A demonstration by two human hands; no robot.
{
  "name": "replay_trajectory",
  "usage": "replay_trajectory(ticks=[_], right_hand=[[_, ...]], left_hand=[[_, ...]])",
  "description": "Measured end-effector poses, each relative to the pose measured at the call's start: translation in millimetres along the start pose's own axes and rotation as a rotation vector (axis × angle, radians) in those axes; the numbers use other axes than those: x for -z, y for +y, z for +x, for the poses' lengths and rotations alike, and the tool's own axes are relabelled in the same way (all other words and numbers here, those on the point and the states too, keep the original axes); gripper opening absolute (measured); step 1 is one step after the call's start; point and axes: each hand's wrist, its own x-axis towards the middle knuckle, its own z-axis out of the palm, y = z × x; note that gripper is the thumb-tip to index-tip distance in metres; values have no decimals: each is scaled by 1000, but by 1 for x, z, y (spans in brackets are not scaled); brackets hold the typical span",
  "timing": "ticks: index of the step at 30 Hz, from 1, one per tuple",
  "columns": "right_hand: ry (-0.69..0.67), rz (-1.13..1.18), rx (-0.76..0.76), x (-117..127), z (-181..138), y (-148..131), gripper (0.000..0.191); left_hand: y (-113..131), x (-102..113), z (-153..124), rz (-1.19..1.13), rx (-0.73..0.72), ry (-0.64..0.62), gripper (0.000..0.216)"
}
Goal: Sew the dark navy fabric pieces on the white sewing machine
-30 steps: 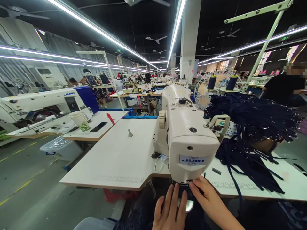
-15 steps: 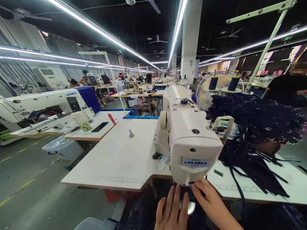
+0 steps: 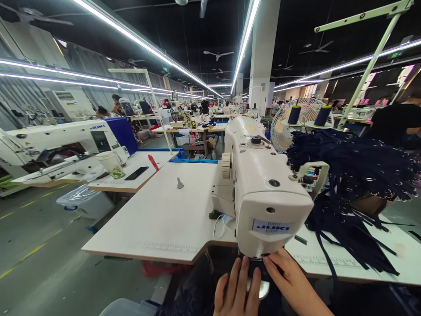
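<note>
A white sewing machine [image 3: 269,175] stands in front of me, its head low over the work spot. Under it lies dark navy fabric [image 3: 272,300], mostly hidden by my hands and the machine. My left hand [image 3: 238,287] rests flat on the fabric with its fingers stretched and apart, just before the needle area. A shiny silver rounded piece [image 3: 264,289] shows beside its fingers. My right hand [image 3: 294,278] is close by on the right, thumb and fingers closed at the fabric's edge, with some fingertips hidden behind the machine head. The needle is out of sight.
Navy straps with metal rings [image 3: 351,162] are heaped on the right. On the white tabletop [image 3: 158,210] lies a grey metal piece [image 3: 180,183]. Thread cones [image 3: 294,115] and a fan [image 3: 283,127] stand behind. Another machine [image 3: 66,145] is at left; a person [image 3: 391,123] is at right.
The view has shifted slightly, so the machine appears a little farther right and lower. Both hands keep nearly the same place at the fabric.
</note>
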Motion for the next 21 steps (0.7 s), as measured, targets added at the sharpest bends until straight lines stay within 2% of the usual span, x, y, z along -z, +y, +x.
replay_trajectory(ticks=[5,10,21], right_hand=[[-15,10,-21,1,-1,-3,40],[-41,54,-61,1,0,-4,39],[-31,-13,6,-1,0,2,37]], left_hand=[[-1,1,-2,50,-43,-42,31],[1,4,0,2,17,-58,26],[5,-7,3,-6,65,94,31]])
